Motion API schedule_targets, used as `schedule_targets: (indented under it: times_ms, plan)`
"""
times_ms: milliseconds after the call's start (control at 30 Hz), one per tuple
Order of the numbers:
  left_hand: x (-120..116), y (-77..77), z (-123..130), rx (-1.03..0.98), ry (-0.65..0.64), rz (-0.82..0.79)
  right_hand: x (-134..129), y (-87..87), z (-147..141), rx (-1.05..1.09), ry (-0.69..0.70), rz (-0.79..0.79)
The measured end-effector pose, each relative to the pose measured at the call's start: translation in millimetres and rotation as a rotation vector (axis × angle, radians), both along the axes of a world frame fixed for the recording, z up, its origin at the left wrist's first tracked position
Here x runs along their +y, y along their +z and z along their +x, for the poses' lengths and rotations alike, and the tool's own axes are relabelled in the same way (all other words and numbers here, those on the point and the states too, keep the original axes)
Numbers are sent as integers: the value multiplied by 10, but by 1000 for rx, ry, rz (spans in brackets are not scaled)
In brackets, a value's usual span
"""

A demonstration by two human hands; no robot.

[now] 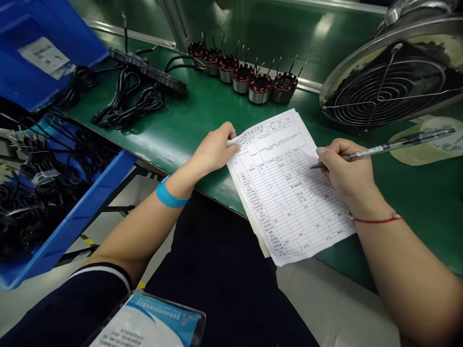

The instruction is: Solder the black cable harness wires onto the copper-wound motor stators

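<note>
A printed form (285, 193) with a grid and handwritten entries lies at the front edge of the green bench, its lower part jutting over the edge. My left hand (215, 147) pinches the form's upper left corner between thumb and fingers. In my right hand (345, 168) is a clear pen (401, 144), its tip at the upper right part of the grid. My right hand rests on the right side of the sheet. Under the form, the edge of another sheet shows on the left.
Several motor stators (260, 86) stand in a row at the back of the green bench (188, 120). Black cables (126, 96) lie at the left, beside blue bins (87, 212). A fan (383, 91) and a tape roll (430, 140) are at the right.
</note>
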State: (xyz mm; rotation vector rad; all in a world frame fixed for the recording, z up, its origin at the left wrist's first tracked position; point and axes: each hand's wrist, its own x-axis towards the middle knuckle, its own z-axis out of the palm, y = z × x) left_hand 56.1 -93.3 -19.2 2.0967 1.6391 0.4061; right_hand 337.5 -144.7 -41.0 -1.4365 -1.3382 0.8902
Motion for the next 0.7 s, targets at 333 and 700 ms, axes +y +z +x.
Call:
schedule_targets:
  times_ms: [333, 700]
  plan:
    - [-156, 221, -188, -287, -36, 204, -35, 57, -16, 117, 12, 108]
    - [1542, 1034, -918, -1014, 679, 192, -1, 34, 166, 164, -76, 161]
